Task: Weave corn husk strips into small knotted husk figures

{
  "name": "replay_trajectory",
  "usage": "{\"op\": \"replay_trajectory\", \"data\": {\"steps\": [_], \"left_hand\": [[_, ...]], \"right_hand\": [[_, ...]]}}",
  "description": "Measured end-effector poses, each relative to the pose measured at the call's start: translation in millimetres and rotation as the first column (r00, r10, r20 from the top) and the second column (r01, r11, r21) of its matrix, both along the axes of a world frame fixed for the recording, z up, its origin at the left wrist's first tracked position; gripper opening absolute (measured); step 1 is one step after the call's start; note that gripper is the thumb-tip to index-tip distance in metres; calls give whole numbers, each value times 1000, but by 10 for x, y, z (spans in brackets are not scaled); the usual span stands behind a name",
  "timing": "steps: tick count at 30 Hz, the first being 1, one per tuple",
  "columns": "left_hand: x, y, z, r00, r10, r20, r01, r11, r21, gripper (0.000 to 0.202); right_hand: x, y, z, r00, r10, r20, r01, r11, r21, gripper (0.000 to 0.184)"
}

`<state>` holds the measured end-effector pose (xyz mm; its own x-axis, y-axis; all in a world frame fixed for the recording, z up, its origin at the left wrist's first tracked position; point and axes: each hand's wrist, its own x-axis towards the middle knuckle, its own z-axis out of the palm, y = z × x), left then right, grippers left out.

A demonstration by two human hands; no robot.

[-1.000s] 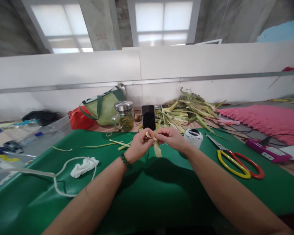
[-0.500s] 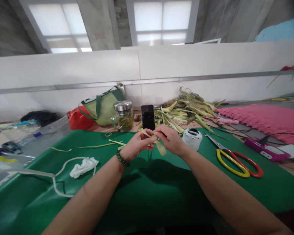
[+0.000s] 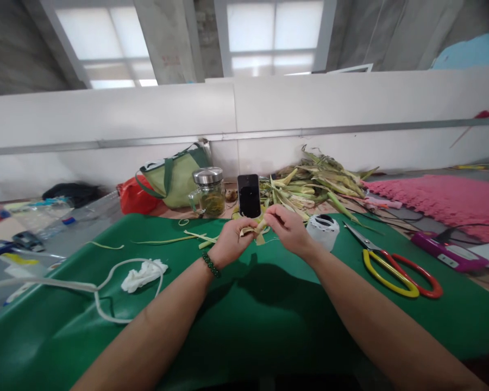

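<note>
Both my hands meet above the far middle of the green mat (image 3: 236,320). My left hand (image 3: 229,242), with a green bead bracelet at the wrist, is closed on a pale yellow leaf strip (image 3: 256,231). My right hand (image 3: 290,229) pinches the same strip from the right, its fingers curled. The strip is folded into a small bundle between the fingertips. Loose strips (image 3: 195,237) lie on the mat just left of my hands.
A white thread spool (image 3: 323,230) and yellow and red scissors (image 3: 395,266) lie right of my hands. Behind stand a black phone (image 3: 249,195), a glass jar (image 3: 207,191), a green bag (image 3: 174,175) and a pile of corn husks (image 3: 313,184). A white cloth and cord (image 3: 140,274) lie left.
The hanging end of the strip has been folded up into the bundle between my fingers. Both hands stayed close together at the same spot.
</note>
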<state>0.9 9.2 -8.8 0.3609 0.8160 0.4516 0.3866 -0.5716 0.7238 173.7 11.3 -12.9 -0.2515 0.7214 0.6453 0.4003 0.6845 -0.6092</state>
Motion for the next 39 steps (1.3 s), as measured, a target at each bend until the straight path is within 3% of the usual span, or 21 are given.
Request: {"op": "replay_trajectory", "data": {"steps": [3, 6, 9, 11, 15, 21, 25, 28, 30, 31, 34, 39], "left_hand": [[14, -18, 11, 999, -10, 48, 12, 1000, -21, 9], [18, -35, 31, 994, -7, 112, 21, 993, -119, 18], [24, -39, 30, 967, -49, 251, 136, 930, -343, 28], [27, -35, 22, 943, -31, 333, 174, 896, -409, 32], [1, -18, 36, 954, 22, 299, 89, 930, -355, 26], [-55, 22, 63, 984, 18, 178, 27, 969, -245, 20], [-51, 62, 15, 961, 16, 276, 40, 980, -194, 32], [-56, 93, 2, 867, 195, 459, -133, 978, -163, 49], [-53, 98, 4, 831, 287, 477, -213, 956, -203, 46], [-44, 94, 4, 851, 274, 448, -178, 953, -244, 43], [13, 52, -9, 936, 77, 343, 63, 923, -380, 45], [101, -26, -25, 931, -16, 365, 169, 905, -390, 43]], "right_hand": [[4, 11, -3, 997, 81, -10, -82, 989, -123, 23], [3, 44, -15, 999, 22, 29, -19, 996, -89, 24], [-7, 65, -16, 1000, -1, 3, 2, 995, -104, 27], [-18, 63, -11, 998, 52, -34, -57, 985, -163, 27], [-24, 36, 7, 988, 119, -102, -139, 964, -228, 26], [12, 5, 52, 980, 30, -196, -78, 967, -242, 29], [23, 45, 49, 954, -3, -301, -100, 941, -324, 30], [22, 100, 23, 914, -37, -405, -132, 915, -382, 34], [15, 123, 8, 895, -37, -444, -160, 903, -399, 38], [8, 128, 2, 892, -29, -451, -174, 899, -403, 39], [-20, 119, -8, 892, -1, -453, -203, 894, -400, 40], [-61, 109, -36, 929, 87, -360, -227, 902, -367, 38]]}}
